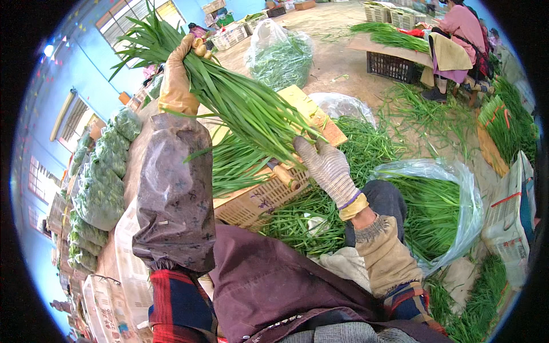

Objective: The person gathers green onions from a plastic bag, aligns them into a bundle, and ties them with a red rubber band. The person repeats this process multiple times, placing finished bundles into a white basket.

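My left hand (182,73), in a yellowish-brown rubber glove, grips a long bunch of Chinese chives (240,103) near its leafy end. The bunch slants down to the right across the view. At its lower end is my right hand (326,167) in a striped knit glove, its fingers closed about the ends of the bunch. Below the bunch, more chives (236,160) lie on a wooden board (315,115) set on a plastic crate (253,208). A knife with a wooden handle (285,176) rests at the board's near edge, its blade partly covered.
Loose chives (296,227) are heaped around the crate. An open clear plastic bag of chives (433,210) stands at my right. Filled bags (103,184) line the left side. Farther off, a person (461,30) sits by a low table (386,45).
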A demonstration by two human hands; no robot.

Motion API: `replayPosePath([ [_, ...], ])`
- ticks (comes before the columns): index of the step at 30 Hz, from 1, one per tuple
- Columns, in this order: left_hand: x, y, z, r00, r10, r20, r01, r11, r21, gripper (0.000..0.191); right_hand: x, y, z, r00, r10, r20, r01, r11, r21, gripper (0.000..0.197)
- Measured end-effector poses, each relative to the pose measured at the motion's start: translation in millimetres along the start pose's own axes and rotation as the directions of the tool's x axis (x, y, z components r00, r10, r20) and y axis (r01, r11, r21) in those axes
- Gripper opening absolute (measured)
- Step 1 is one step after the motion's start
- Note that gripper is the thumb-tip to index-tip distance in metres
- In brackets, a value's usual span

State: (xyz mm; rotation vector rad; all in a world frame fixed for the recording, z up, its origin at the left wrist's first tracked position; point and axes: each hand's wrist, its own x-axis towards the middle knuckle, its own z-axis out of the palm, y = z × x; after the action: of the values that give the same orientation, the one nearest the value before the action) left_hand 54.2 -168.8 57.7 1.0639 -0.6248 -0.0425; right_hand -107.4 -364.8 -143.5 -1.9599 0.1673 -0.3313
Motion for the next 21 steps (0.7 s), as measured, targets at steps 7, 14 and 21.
replayPosePath([
  [7, -1.9, 2.3, -0.4, 0.991, -0.047, 0.129, 0.053, 0.998, -0.045, 0.022, 13.1, 0.3, 0.1, 0.928, -0.369, 0.042, 0.329, 0.869, 0.370, 0.066],
  [14, -3.6, -6.4, 6.9, 0.987, -0.089, 0.132, 0.095, 0.994, -0.047, 0.024, 14.0, -20.2, 8.3, 0.932, -0.301, 0.201, -0.057, 0.425, 0.903, 0.052],
  [21, 0.4, -11.6, -1.3, 0.978, -0.113, 0.175, 0.132, 0.986, -0.099, 0.024, 18.1, -12.1, 16.6, 0.709, -0.684, -0.171, 0.575, 0.701, -0.422, 0.027],
])
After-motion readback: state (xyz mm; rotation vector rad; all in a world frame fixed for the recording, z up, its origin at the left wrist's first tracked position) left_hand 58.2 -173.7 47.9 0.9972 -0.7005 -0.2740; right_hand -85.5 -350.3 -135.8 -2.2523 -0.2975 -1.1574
